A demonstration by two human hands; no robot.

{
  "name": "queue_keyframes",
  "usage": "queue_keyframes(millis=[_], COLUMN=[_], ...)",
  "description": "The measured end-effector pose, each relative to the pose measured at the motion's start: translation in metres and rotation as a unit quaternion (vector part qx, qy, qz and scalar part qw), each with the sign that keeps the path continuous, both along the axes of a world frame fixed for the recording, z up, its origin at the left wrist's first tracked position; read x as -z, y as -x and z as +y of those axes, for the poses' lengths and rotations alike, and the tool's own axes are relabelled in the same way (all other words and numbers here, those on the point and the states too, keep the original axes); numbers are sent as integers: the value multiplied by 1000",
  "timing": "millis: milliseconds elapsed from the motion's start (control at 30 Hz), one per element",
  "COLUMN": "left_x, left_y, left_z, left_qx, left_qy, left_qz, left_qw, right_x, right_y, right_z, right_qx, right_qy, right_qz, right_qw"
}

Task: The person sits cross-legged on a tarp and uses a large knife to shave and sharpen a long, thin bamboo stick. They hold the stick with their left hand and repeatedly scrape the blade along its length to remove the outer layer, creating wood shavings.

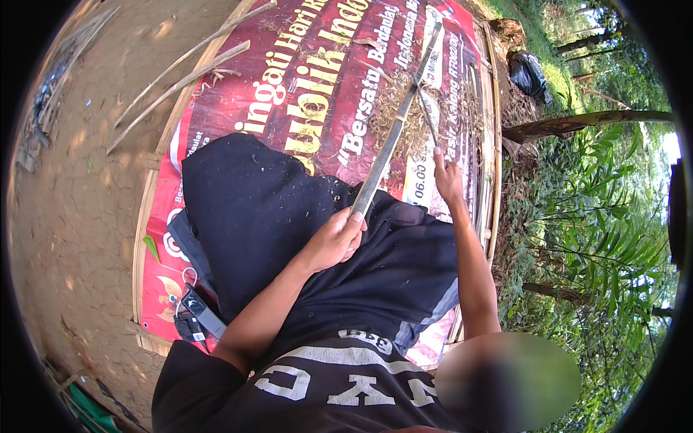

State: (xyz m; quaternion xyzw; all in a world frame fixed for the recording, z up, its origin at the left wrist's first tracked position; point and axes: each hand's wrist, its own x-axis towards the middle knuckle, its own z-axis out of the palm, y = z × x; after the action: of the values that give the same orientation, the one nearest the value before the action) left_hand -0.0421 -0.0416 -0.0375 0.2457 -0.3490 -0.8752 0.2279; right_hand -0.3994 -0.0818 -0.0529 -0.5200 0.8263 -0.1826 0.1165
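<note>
My left hand (338,239) is closed around the near end of a long, narrow strip (388,148), which looks like split bamboo. The strip slants up and away to the right, over my lap and the printed banner. My right hand (449,179) grips a thin dark knife (429,115), its index finger stretched along it. The knife's far end meets or crosses the strip about midway; whether it touches cannot be told. Pale curled shavings (387,108) lie heaped beneath the strip and the knife.
A red printed banner (325,86) covers the bamboo-edged platform I sit on. Two thin sticks (180,83) lie across its left edge. At my left are a phone-like device (203,315) and a cable. A black plastic bag (529,75) and plants (599,195) stand to the right.
</note>
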Motion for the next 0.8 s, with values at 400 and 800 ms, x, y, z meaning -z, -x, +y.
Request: queue_keyframes(millis=[400, 800], left_x=[29, 11], left_y=[8, 1], left_z=[10, 4], left_qx=[-75, -51], left_qy=[258, 477], left_qz=[-179, -353], left_qw=[946, 803], right_x=[-54, -34], right_y=[-139, -116], right_z=[41, 32], right_qx=[-219, -270], right_qy=[-127, -125], right_qz=[-32, 20], right_qw=[967, 954])
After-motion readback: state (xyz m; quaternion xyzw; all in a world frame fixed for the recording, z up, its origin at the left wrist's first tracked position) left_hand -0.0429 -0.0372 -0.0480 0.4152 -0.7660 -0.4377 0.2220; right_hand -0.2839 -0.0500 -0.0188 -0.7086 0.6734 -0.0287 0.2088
